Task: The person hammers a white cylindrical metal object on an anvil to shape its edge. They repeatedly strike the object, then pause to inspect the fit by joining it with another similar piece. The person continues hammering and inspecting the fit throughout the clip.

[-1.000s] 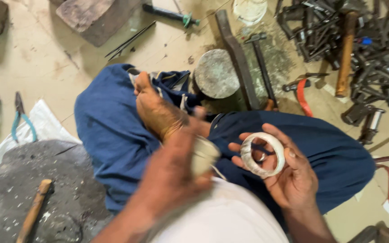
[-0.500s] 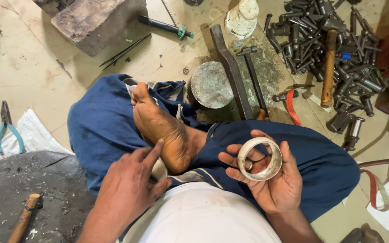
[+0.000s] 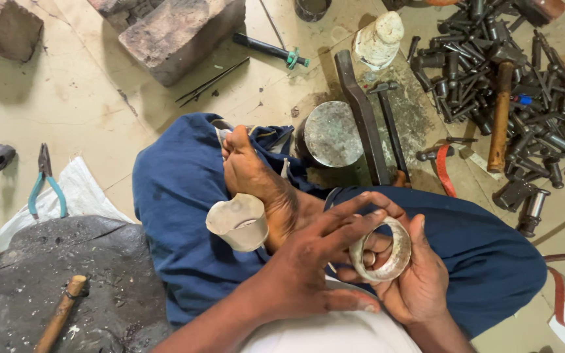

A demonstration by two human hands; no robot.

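My right hand is shut on a wide silvery metal ring, held upright over my lap. The spread fingers of my left hand reach across and touch the ring's near rim; that hand holds nothing. A small pale dented cup rests on my blue trousers, against my bare foot.
A round metal block, a flat iron bar and a small hammer lie ahead. A wooden-handled hammer rests on a pile of dark steel punches. Bricks lie far left; teal pliers and a dark stone slab lie to my left.
My left hand has let go of the pale cup, which now rests on my lap, and has moved right to touch the ring. My right hand still holds the ring.
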